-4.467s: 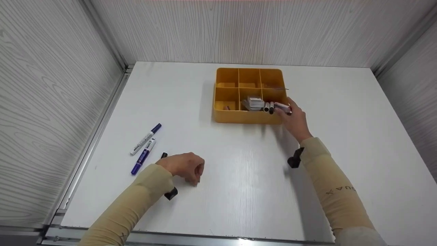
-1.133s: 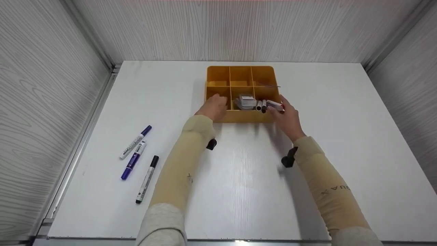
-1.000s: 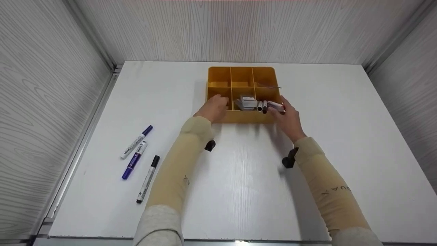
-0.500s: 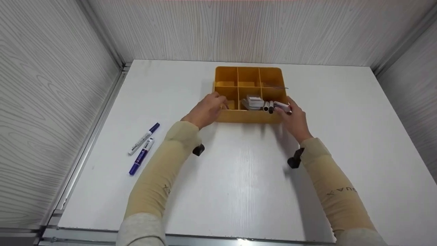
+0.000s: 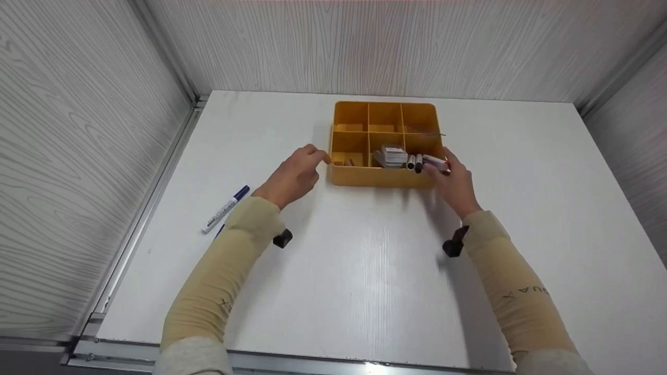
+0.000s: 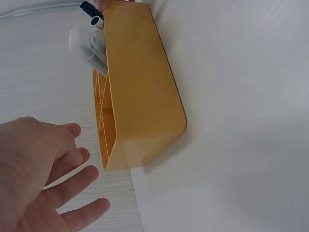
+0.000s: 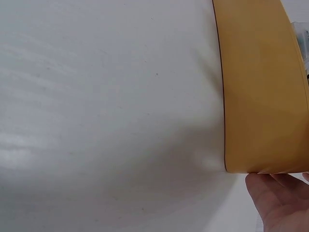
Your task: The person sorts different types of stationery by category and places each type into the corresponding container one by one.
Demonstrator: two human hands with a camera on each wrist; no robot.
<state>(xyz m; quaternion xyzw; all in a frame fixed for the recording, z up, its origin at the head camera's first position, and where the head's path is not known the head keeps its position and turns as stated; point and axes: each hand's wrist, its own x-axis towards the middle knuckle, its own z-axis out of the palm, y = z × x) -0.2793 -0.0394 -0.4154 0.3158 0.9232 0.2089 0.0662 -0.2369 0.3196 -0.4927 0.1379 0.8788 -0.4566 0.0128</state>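
Note:
A yellow six-compartment organizer box [image 5: 383, 178] stands toward the back of the table. My right hand [image 5: 456, 182] grips its front right corner; in the right wrist view the fingers [image 7: 280, 198] press against the side wall. My left hand [image 5: 292, 177] holds nothing, its fingertips right at the box's front left corner. The left wrist view shows those fingers [image 6: 72, 186] loosely spread beside the box. Clear plastic cases [image 5: 393, 154] lie in the front middle compartment. Several markers [image 5: 418, 163] stick out of the front right one. A small item [image 5: 350, 163] sits in the front left compartment.
A white marker with a blue cap [image 5: 221, 212] lies on the table at left. The tip of another blue marker [image 5: 219, 231] shows beside the left sleeve, which hides the rest. Pale wood-grain panels [image 5: 94, 172] enclose the table [image 5: 375, 291] at the back and sides.
My left hand has come out of the front left compartment and drawn back toward the left. Its arm now covers the black-capped marker and most of a blue one. My right hand keeps its grip.

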